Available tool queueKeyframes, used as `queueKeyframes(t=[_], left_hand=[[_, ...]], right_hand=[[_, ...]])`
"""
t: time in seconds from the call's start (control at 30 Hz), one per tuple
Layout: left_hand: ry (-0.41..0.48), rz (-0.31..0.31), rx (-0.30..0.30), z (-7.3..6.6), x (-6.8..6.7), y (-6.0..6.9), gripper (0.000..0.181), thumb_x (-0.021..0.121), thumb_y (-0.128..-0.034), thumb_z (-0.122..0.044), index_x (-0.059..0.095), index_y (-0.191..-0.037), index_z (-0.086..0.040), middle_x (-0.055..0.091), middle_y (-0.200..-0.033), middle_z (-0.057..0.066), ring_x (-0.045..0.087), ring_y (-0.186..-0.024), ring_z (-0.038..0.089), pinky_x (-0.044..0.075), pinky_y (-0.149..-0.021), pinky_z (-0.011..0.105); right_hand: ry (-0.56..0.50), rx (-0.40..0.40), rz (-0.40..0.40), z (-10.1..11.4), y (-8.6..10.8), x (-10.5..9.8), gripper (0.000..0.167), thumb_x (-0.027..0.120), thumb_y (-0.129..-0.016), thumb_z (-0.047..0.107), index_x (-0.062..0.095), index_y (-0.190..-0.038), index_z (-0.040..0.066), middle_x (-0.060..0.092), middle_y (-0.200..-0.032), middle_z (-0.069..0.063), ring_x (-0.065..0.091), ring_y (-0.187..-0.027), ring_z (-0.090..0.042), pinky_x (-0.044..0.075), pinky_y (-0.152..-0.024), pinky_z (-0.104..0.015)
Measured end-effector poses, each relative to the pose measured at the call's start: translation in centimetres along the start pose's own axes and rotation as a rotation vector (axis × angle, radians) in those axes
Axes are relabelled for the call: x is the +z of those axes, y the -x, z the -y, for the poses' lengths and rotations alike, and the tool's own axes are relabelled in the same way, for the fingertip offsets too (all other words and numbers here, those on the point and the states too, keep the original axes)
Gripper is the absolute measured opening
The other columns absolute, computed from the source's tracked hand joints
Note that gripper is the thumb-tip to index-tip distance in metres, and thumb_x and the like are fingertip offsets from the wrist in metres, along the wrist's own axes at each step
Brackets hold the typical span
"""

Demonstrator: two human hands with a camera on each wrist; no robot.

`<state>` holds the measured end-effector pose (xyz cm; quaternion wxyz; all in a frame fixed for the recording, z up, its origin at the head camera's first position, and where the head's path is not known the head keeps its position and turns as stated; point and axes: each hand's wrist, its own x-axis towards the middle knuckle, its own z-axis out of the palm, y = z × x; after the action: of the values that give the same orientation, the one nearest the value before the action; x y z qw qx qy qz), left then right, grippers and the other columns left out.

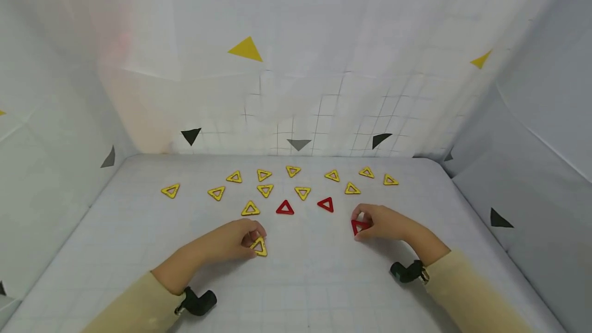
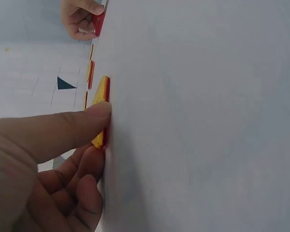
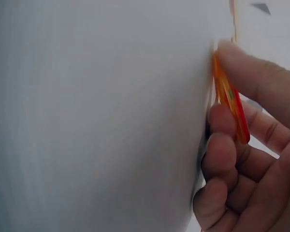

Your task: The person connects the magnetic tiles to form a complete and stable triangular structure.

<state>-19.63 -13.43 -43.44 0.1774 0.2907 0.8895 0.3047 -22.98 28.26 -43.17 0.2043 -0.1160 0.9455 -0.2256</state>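
Between thumb and fingers, my left hand (image 1: 229,241) pinches a hollow plastic triangle (image 1: 264,247), yellow face up, low over the table. The left wrist view shows a red underside along that triangle (image 2: 104,89). My right hand (image 1: 387,223) grips a second hollow triangle (image 1: 354,227), red face up and tilted. In the right wrist view, this triangle (image 3: 225,86) is orange-yellow on its other side, and the thumb and fingertips hold its edges. Between the hands, farther back, lie a red triangle (image 1: 284,211) and another red triangle (image 1: 330,204). A yellow triangle (image 1: 251,213) lies just beyond my left hand.
Several more yellow triangles are scattered across the back of the white table (image 1: 305,292), one yellow triangle (image 1: 170,191) at far left. White sheeting (image 1: 296,24) encloses the back and sides, with coloured triangle marks. Each wrist carries a small black camera (image 1: 200,303).
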Motion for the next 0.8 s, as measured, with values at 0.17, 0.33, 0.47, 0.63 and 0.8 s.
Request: queueKeyframes(t=[0.17, 0.33, 0.47, 0.63, 0.8], left_hand=[[0.000, 0.013, 0.014, -0.5, 0.8, -1.0, 0.035, 0.080, -0.0869, -0.018, 0.065, -0.119, -0.021, 0.057, -0.098, -0.009, 0.054, -0.089, 0.009, 0.048, -0.081, 0.029], [-0.044, 0.019, 0.016, -0.9, 1.3, -1.7, 0.036, 0.079, -0.0878, -0.024, 0.067, -0.122, -0.023, 0.057, -0.097, -0.012, 0.053, -0.088, 0.008, 0.048, -0.080, 0.027], [-0.065, 0.023, 0.031, -1.3, 1.6, -2.2, 0.037, 0.079, -0.0884, -0.024, 0.068, -0.124, -0.023, 0.057, -0.097, -0.013, 0.053, -0.086, 0.007, 0.047, -0.079, 0.026], [-0.062, 0.027, 0.042, -1.9, 2.0, -2.9, 0.038, 0.078, -0.0890, -0.024, 0.066, -0.125, -0.022, 0.057, -0.098, -0.012, 0.053, -0.087, 0.006, 0.048, -0.081, 0.027], [-0.044, 0.026, 0.020, -2.3, 2.5, -3.4, 0.037, 0.078, -0.0887, -0.026, 0.065, -0.123, -0.021, 0.057, -0.097, -0.011, 0.053, -0.088, 0.007, 0.048, -0.082, 0.027]], right_hand=[[0.020, -0.016, 0.009, 1.4, 0.2, 0.9, 0.042, 0.087, -0.078, 0.034, 0.059, -0.109, 0.026, 0.060, -0.086, 0.002, 0.055, -0.080, -0.017, 0.047, -0.070, -0.035], [0.029, -0.058, 0.033, 3.1, -0.2, 1.7, 0.040, 0.087, -0.078, 0.034, 0.059, -0.107, 0.028, 0.060, -0.086, 0.004, 0.055, -0.082, -0.016, 0.048, -0.071, -0.035], [0.034, -0.080, 0.035, 4.3, -0.4, 2.4, 0.040, 0.087, -0.078, 0.035, 0.059, -0.106, 0.029, 0.060, -0.085, 0.006, 0.055, -0.082, -0.015, 0.048, -0.071, -0.034], [0.042, -0.101, 0.033, 5.8, -0.3, 3.0, 0.040, 0.086, -0.079, 0.035, 0.060, -0.107, 0.027, 0.060, -0.087, 0.006, 0.055, -0.083, -0.016, 0.049, -0.073, -0.034], [0.066, -0.118, 0.035, 7.1, -0.2, 3.5, 0.039, 0.086, -0.079, 0.035, 0.060, -0.108, 0.028, 0.060, -0.091, 0.007, 0.055, -0.085, -0.015, 0.050, -0.074, -0.033]])
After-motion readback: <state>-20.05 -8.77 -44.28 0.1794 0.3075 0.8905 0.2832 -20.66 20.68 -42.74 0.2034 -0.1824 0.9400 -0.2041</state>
